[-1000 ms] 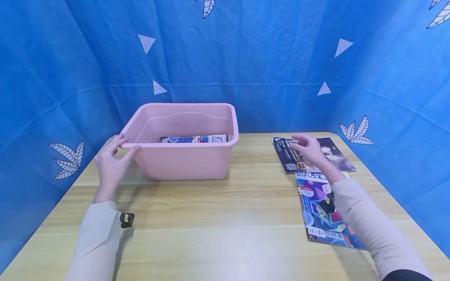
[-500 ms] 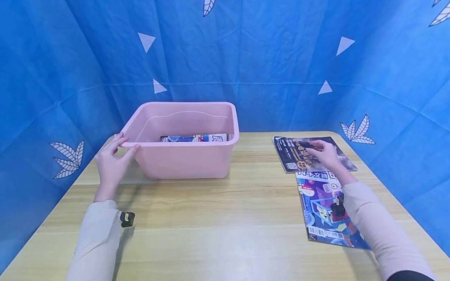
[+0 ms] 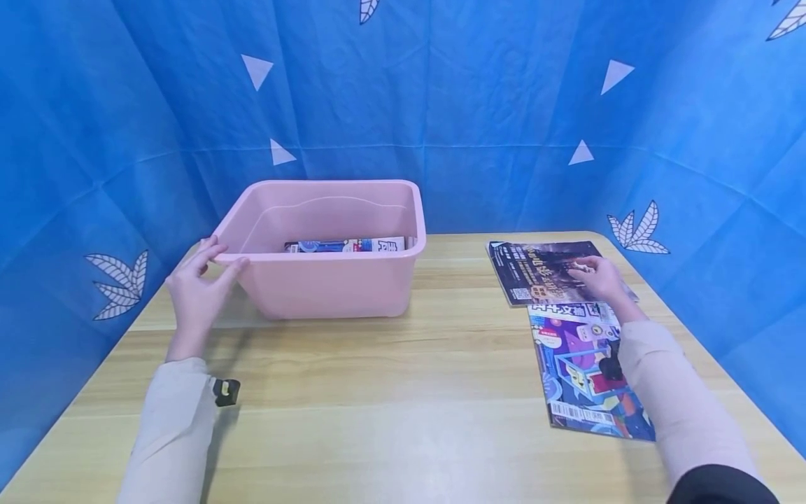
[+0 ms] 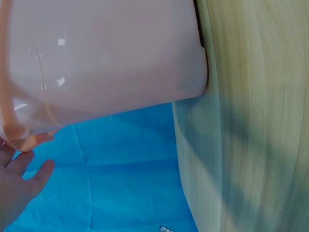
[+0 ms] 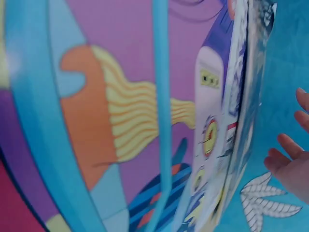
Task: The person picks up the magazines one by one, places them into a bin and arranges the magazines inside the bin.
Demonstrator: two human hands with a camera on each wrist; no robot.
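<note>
A pink plastic bin stands on the wooden table, left of centre, and a magazine lies flat inside it. My left hand rests against the bin's near left corner, fingers on the rim and thumb on the front wall. The left wrist view shows those fingers fairly straight beside the bin. On the right lies a dark magazine, its near edge overlapping a colourful magazine. My right hand lies with relaxed fingers on the dark magazine's right part. The colourful magazine fills the right wrist view.
Blue cloth walls close in the table at the back and both sides. Bare wood lies between the bin and the magazines and along the near edge. Small black wrist cameras sit on both sleeves.
My right hand has moved right and come down onto the dark magazine. My left hand has stayed at the bin's corner.
</note>
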